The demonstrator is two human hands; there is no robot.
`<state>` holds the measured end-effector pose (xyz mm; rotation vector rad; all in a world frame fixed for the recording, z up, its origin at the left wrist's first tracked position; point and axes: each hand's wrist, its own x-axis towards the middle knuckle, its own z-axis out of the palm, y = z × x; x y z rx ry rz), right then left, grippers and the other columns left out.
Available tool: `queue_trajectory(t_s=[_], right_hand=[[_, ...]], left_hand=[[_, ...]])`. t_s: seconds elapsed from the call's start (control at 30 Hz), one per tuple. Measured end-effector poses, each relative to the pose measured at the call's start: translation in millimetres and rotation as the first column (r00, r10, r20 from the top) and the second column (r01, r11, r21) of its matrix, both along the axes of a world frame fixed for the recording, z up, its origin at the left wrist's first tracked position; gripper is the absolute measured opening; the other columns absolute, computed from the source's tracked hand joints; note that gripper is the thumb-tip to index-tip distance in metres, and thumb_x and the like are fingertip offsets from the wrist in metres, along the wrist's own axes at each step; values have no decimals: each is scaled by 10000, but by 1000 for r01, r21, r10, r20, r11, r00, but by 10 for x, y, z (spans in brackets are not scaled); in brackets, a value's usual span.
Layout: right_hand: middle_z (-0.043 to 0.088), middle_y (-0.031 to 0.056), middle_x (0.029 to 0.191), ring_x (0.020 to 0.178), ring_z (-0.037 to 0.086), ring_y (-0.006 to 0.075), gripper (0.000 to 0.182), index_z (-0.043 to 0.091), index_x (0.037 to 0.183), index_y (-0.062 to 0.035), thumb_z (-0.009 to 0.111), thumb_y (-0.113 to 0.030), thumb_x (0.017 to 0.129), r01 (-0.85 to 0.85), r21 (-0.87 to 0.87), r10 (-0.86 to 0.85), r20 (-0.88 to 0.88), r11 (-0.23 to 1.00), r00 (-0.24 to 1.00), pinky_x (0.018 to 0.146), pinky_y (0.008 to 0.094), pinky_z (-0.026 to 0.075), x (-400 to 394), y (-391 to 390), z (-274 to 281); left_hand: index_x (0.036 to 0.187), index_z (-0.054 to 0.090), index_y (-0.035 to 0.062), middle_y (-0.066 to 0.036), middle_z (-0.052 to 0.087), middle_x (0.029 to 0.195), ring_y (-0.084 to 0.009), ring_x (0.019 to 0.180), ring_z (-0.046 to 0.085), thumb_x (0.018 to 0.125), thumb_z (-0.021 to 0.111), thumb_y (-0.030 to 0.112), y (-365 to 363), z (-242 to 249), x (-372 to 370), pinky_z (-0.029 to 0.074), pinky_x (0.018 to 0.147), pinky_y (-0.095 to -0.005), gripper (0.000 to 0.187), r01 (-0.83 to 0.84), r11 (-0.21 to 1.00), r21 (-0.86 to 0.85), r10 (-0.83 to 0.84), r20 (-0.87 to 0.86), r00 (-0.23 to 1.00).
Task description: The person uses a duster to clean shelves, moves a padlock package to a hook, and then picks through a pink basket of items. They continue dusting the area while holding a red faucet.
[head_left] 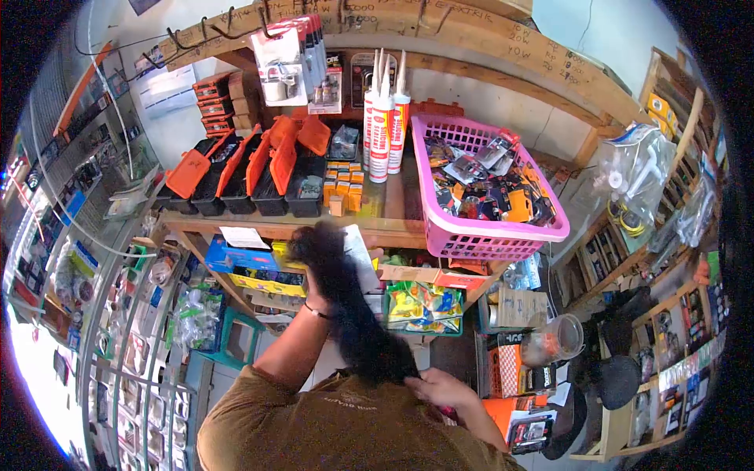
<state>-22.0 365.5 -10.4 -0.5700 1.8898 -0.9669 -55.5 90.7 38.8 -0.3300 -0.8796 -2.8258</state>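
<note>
A long, fluffy black duster (353,306) stretches from the shelf's front edge down to my chest. At its lower end my right hand (441,389) is closed around it, and a bit of pink shows below that hand. My left hand (315,292) reaches up to the lower shelf, with a band at the wrist. The duster's fluff covers most of its fingers, so their pose is hidden. Close to it are a yellow box (280,253) and a pale sheet (360,255) at the shelf front.
On the upper shelf stand black bins with orange lids (271,169), small yellow boxes (342,188), silicone tubes (379,129) and a pink basket (495,235) full of packaged parts. Hooks (228,27) hang overhead. A glass display rack (133,337) is at left; a green stool (233,337) stands below.
</note>
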Motion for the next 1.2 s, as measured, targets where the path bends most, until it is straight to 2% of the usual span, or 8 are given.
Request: queue_trajectory(t_s=[0.07, 0.13, 0.37, 0.5, 0.8, 0.9, 1.07, 1.2], right_hand=[[414, -3, 482, 395, 372, 92, 412, 435, 594, -93, 446, -399, 869, 192, -66, -171, 244, 979, 955, 373, 240, 310, -42, -40, 90], [413, -6, 480, 381, 373, 88, 411, 428, 585, -101, 445, -396, 870, 262, -217, -199, 273, 940, 941, 355, 233, 301, -141, -146, 184], [364, -27, 482, 344, 356, 94, 386, 398, 637, -106, 431, -410, 872, 345, -358, -220, 346, 867, 912, 350, 242, 318, -639, -838, 525], [371, -11, 488, 343, 385, 119, 364, 438, 686, -90, 481, -416, 843, 462, -411, -257, 462, 786, 849, 342, 267, 325, -966, -1409, 669], [412, -29, 532, 399, 382, 104, 229, 462, 759, -103, 465, -308, 862, 500, -496, -332, 390, 710, 859, 394, 267, 342, -1600, -2530, 880], [414, -10, 531, 407, 407, 126, 197, 470, 769, -93, 488, -275, 840, 546, -502, -440, 323, 671, 838, 386, 279, 354, -1814, -2858, 877], [523, 85, 622, 451, 495, 190, 220, 519, 772, 39, 513, -178, 736, 409, -530, -592, -235, 743, 771, 375, 339, 387, -2075, -3110, 834], [569, 305, 832, 768, 583, 383, 430, 532, 892, 145, 546, -233, 686, 373, -283, -447, -749, 884, 490, 688, 388, 471, -2037, -3057, 896]], left_hand=[[1179, 435, 103, -156, 470, 1177, -285, 1090, 453, 827, 306, 558, -38, 96, 67, 381, 898, -431, 589, -61, 996, -65, 68, 124, 990], [1171, 443, 122, -141, 493, 1153, -279, 1046, 489, 821, 300, 579, -81, 286, 124, 414, 855, -443, 593, -38, 953, 299, -15, 174, 985], [1107, 470, 122, -94, 564, 974, -250, 792, 563, 802, 290, 632, -483, 60, 640, 481, 649, -409, 621, -266, 958, 110, 202, 404, 892], [1078, 477, 122, -95, 563, 941, -232, 749, 558, 806, 298, 625, -685, -110, 1048, 482, 585, -380, 599, -258, 942, 214, 173, 347, 922], [1098, 472, 131, -61, 545, 935, -181, 720, 527, 818, 323, 598, -713, -474, 1437, 459, 583, -344, 565, -275, 947, 165, 210, 330, 920], [1098, 473, 137, -50, 541, 933, -168, 744, 513, 824, 347, 575, -623, -461, 1502, 446, 592, -329, 532, -294, 946, 135, 229, 361, 904], [1080, 466, 152, -51, 525, 917, -158, 740, 495, 817, 422, 523, -641, -521, 1488, 433, 592, -314, 457, -318, 943, 101, 268, 337, 903], [1087, 392, 149, -63, 502, 897, -157, 727, 487, 805, 508, 429, -697, -440, 1443, 430, 589, -292, 414, -333, 942, -31, 321, 365, 874]])
